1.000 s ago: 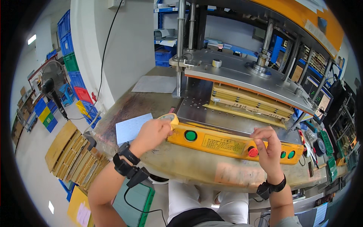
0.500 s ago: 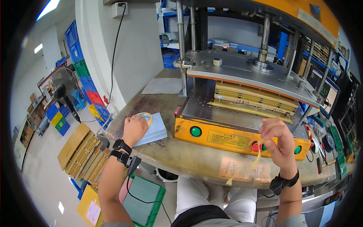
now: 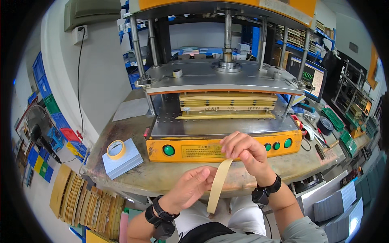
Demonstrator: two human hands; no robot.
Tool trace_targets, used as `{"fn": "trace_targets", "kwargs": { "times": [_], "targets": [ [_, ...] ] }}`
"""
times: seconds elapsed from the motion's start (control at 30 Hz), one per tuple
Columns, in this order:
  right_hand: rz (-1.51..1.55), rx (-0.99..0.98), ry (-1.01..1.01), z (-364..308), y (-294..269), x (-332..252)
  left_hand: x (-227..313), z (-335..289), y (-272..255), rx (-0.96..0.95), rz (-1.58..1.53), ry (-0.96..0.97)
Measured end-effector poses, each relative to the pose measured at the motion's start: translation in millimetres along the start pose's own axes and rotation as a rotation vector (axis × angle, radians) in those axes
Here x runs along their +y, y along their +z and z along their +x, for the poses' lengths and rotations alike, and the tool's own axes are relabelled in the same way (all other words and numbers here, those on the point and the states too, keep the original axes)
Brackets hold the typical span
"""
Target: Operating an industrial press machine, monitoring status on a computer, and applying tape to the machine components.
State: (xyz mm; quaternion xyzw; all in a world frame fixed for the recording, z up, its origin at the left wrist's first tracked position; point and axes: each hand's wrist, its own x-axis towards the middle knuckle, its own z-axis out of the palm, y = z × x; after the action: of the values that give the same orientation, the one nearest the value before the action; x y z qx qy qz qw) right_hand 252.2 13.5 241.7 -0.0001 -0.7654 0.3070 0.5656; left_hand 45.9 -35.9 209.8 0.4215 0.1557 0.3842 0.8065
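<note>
A strip of pale yellow masking tape (image 3: 219,183) hangs in front of the press, at the near edge of the table. My right hand (image 3: 249,156) pinches its upper end between thumb and fingers. Close beside the strip's left edge is my left hand (image 3: 192,184), its palm turned inward and its thumb apart from the fingers. Some of its fingertips reach the strip's edge, and whether they touch it I cannot tell. The roll of yellow tape (image 3: 116,150) lies flat on a stack of light blue sheets (image 3: 125,162) at the table's left.
Behind my hands stands a press with a yellow front panel (image 3: 194,150) and green buttons. Layered yellowish boards (image 3: 227,103) sit beneath its metal plate (image 3: 194,75). A black tape roll (image 3: 325,125) and tools lie at right. Wooden boards (image 3: 81,198) stand at lower left.
My left hand has let go of the tape roll on the blue stack and come over to the strip. My right hand has brought the strip to the middle. The view has turned right.
</note>
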Motion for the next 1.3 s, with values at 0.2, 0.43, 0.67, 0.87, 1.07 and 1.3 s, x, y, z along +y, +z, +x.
{"fn": "trace_targets", "kwargs": {
  "times": [0.2, 0.43, 0.67, 0.87, 1.07, 1.3],
  "targets": [
    [0.004, 0.050, 0.048, -11, -6, 0, -19, 0, 2, 0.025, -0.112, 0.112],
    [-0.048, 0.081, 0.083, -21, -11, 3, -35, 9, -3, -0.066, -0.108, 0.121],
    [-0.062, 0.076, 0.143, -30, -12, 9, -45, 12, -1, 0.017, -0.108, 0.140],
    [-0.340, 0.362, 0.326, -29, -14, 10, -40, 5, -5, 0.215, 0.104, 0.171],
    [-0.304, 0.252, 0.647, -52, 14, 13, -29, 15, 5, 0.518, 1.182, 0.631],
    [-0.051, 0.197, 0.749, -51, 29, 22, -27, 16, 16, 0.372, 1.807, 0.887]
  ]
}}
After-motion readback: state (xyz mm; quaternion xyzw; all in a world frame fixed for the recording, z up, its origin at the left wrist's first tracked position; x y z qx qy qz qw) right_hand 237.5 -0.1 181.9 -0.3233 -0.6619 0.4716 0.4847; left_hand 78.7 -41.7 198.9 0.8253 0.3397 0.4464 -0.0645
